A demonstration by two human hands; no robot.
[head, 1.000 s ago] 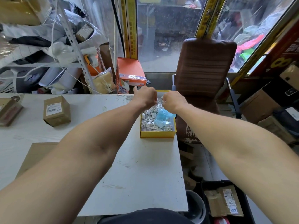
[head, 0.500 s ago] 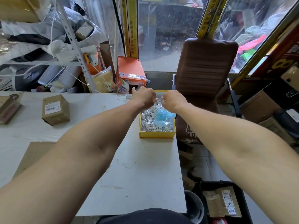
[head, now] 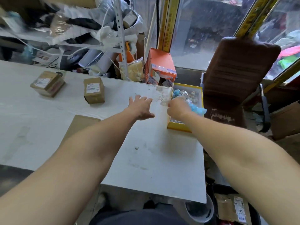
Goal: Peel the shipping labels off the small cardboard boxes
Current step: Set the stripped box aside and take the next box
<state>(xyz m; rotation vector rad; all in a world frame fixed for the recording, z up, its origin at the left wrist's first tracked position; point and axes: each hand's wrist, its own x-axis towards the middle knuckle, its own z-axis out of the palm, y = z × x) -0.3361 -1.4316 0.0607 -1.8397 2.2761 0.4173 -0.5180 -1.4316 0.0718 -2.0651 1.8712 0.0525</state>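
Two small cardboard boxes stand on the white table, each with a white shipping label on top: one [head: 94, 90] near the middle, another [head: 47, 83] further left. My left hand [head: 141, 108] hovers over the table left of the yellow box [head: 180, 126], fingers spread and holding nothing. My right hand [head: 177, 108] is at the yellow box's left wall with its fingers curled. It pinches a thin translucent peeled label [head: 163, 96] that sticks up from its fingertips. The yellow box holds several crumpled label scraps and blue bits.
A flat cardboard sheet [head: 81, 125] lies on the table near me. An orange carton [head: 159, 67] and cluttered shelving stand behind the table. A brown chair [head: 240, 75] is at the right. A bin with cardboard [head: 232, 208] sits on the floor.
My left hand has left the yellow box, moved left over the table and spread its fingers. My right hand has drawn back to the box's left wall. The view has swung left.
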